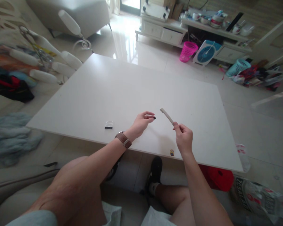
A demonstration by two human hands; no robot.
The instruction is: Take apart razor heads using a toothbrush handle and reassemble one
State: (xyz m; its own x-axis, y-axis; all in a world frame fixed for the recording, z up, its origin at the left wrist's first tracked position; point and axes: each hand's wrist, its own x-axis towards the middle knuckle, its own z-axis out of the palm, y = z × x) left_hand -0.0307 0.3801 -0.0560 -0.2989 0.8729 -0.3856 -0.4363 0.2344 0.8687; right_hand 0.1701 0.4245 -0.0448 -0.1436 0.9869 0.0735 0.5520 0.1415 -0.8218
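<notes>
My right hand [184, 137] is closed on one end of a long, thin grey-beige strip [167, 116]. The strip points up and to the left over the table, and its far end looks slightly wider. Opposite it, my left hand [142, 121] pinches a small black piece [154, 118] between thumb and fingers, apart from the strip. A clear little case with a black edge [108, 125] lies on the white table [141, 84], left of my left hand. Near the front edge, beside my right wrist, sits a small yellow and blue cartoon figure [172, 153].
White-armed metal fittings [61, 59] stand by the table's left corner. Beyond it are a pink basket [188, 51], a blue box fan [206, 52] and a low cabinet [162, 31]. A red object [218, 177] and a plastic bag [259, 196] lie at lower right.
</notes>
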